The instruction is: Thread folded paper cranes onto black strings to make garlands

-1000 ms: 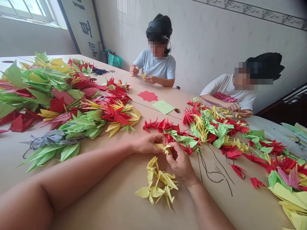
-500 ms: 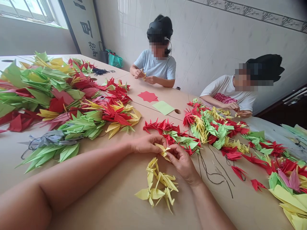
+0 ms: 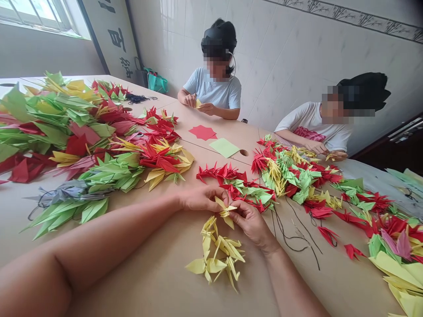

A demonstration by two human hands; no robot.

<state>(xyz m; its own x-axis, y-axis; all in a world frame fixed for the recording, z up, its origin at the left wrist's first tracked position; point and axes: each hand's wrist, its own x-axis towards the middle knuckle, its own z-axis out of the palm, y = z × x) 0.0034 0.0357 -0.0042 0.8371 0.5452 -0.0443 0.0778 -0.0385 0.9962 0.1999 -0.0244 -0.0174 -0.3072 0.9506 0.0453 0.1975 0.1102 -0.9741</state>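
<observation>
Between my two hands is a yellow folded paper crane (image 3: 226, 211), its pointed tips spread. My left hand (image 3: 204, 198) pinches it from the left, fingers closed on its upper edge. From the right, the thumb and fingers of my right hand (image 3: 248, 220) close on the same crane. Just below my hands, a string of yellow paper cranes (image 3: 218, 253) lies curled on the table. Whether a thread links it to the held crane is hard to make out.
A big heap of strung cranes (image 3: 76, 119) covers the left side. Red and green crane strings (image 3: 291, 176) run along the right, beside black cords (image 3: 297, 237). Red paper (image 3: 202, 132) and green paper (image 3: 224, 148) lie ahead. Two people sit across, each handling yellow paper.
The yellow crane between my hands has turned slightly and its points show wider apart. My hands have barely moved. The person opposite has shifted their yellow paper a little.
</observation>
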